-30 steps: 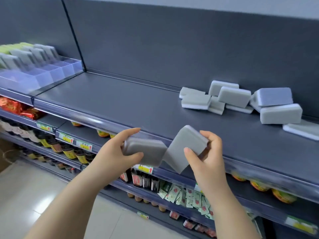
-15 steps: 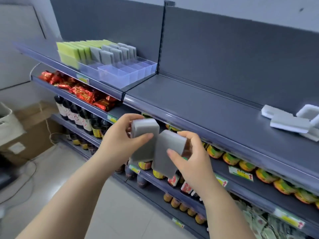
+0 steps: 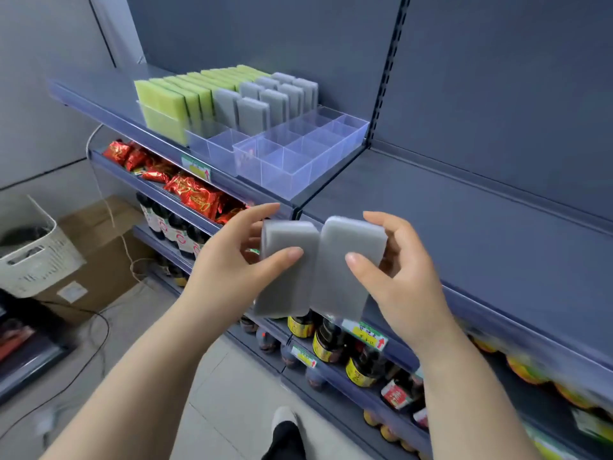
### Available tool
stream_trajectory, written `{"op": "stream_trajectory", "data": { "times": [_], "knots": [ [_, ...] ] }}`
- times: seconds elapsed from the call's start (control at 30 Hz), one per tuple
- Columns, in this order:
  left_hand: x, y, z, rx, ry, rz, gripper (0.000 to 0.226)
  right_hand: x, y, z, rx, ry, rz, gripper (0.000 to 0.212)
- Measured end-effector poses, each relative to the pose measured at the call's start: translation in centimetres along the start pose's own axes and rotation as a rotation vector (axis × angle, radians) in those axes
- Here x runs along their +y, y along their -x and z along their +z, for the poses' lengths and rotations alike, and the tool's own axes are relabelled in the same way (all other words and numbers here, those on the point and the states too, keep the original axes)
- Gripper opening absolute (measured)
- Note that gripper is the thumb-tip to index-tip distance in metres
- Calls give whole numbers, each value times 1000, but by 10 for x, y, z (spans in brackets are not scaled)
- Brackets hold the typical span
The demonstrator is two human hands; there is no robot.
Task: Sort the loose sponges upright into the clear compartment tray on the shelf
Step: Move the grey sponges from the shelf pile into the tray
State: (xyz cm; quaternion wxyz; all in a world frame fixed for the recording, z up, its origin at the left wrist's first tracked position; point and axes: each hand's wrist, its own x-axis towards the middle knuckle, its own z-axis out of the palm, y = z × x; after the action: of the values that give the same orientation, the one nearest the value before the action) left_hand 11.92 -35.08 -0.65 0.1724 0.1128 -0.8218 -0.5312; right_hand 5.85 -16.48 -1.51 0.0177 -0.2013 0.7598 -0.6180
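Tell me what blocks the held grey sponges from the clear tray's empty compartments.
Nothing visible. The left hand and right hand each hold a grey sponge below the shelf edge; the clear tray has its near compartments empty, open-topped.

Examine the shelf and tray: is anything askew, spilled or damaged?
Nothing stands out. Green sponges and grey sponges stand upright in the clear tray; its front compartments hold nothing. The left hand grips one loose sponge, the right hand a second sponge, neither shelved yet.
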Motion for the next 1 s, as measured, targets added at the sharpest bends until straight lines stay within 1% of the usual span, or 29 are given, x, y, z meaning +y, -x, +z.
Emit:
{"op": "stream_trajectory", "data": {
  "times": [0.1, 0.2, 0.37, 0.5, 0.6, 0.7, 0.87, 0.93, 1.0],
  "knots": [
    [11, -59, -12, 55, 61, 23, 60, -12, -64, 10, -3, -58, -45, 41],
    [20, -111, -25, 77, 85, 64, 56, -23, -121, 17, -5, -80, -83, 42],
    [9, -172, -50, 140, 86, 130, 37, -28, -186, 36, 4, -83, -124, 39],
    [-7, -211, -83, 240, 118, 142, 35, -26, -218, 53, 105, -104, -126, 37],
    [-25, -245, -109, 255, 65, 190, 34, -26, -238, 72, 193, -83, -134, 38],
    [-39, -281, -131, 188, 29, 237, 37, -29, -253, 97, 295, -56, -144, 39],
    [-57, -334, -163, -34, 1, 291, 44, -43, -265, 138, 375, -11, -121, 45],
    [-64, -349, -172, -81, -13, 344, 43, -45, -264, 153, 422, -29, -125, 51],
    [-69, -362, -179, -134, -58, 397, 41, -43, -260, 168, 462, -58, -106, 49]
  ]
}}
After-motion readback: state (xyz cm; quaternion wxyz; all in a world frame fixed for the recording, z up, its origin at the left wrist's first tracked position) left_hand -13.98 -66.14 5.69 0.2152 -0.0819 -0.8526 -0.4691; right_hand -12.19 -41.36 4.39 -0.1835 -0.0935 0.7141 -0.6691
